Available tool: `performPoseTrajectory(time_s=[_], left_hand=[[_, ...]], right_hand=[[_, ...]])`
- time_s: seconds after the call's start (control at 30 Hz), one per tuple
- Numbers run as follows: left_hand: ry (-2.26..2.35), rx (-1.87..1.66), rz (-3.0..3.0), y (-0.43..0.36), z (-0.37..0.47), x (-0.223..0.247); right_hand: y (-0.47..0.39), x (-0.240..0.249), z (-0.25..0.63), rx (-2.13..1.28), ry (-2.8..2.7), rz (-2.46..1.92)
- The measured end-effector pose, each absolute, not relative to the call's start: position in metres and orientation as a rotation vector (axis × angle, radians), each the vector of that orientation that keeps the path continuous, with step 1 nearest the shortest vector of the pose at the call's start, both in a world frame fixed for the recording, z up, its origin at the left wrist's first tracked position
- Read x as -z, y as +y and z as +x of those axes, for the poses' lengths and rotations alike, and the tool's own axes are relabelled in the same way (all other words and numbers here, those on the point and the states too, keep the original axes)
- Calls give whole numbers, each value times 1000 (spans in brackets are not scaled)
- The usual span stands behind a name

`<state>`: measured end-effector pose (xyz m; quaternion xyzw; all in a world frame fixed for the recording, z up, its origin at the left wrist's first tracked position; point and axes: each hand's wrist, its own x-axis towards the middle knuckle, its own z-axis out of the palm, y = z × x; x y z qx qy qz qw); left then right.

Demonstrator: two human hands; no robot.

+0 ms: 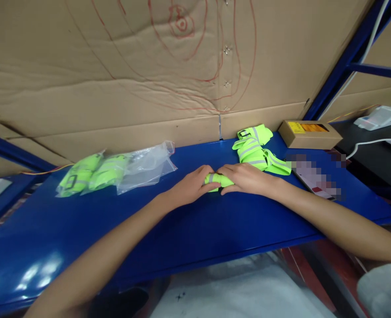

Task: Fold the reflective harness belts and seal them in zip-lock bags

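Between my two hands is a rolled neon-yellow reflective belt (pixel 219 179) with a grey stripe, just over the blue table (pixel 195 234). My left hand (pixel 195 185) grips its left end, thumb in front. The fingers of my right hand (pixel 241 177) close round its right end. Parts of the roll are hidden by the fingers. Behind my right hand lies a loose pile of similar reflective belts (pixel 251 150), one with a black buckle. On the left, packed belts (pixel 79 176) sit in clear bags, beside flat clear plastic bags (pixel 145 168).
A cardboard box (pixel 309 134) with a yellow label stands at the back right. A phone-like flat object (pixel 311 179), partly blurred, lies near my right forearm. A tall cardboard sheet (pixel 132 66) with red drawn lines backs the table. A white cable (pixel 364 143) runs at the right.
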<state>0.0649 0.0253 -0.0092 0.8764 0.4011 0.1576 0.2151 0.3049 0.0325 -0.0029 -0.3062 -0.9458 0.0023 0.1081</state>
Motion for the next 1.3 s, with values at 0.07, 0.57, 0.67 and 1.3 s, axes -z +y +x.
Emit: performPoseTrajectory(time_s=[0.07, 0.57, 0.67, 1.3], left_hand=[[1128, -424, 2502, 26, 64, 11], [1333, -545, 2497, 40, 70, 33], [1389, -584, 2479, 35, 75, 34], [2012, -554, 2574, 89, -36, -15]], right_hand=[[35, 4, 305, -63, -2773, -916], [43, -11, 285, -112, -2718, -1413], [45, -7, 286, -91, -2699, -1453], [42, -2, 305, 25, -2399, -1428]])
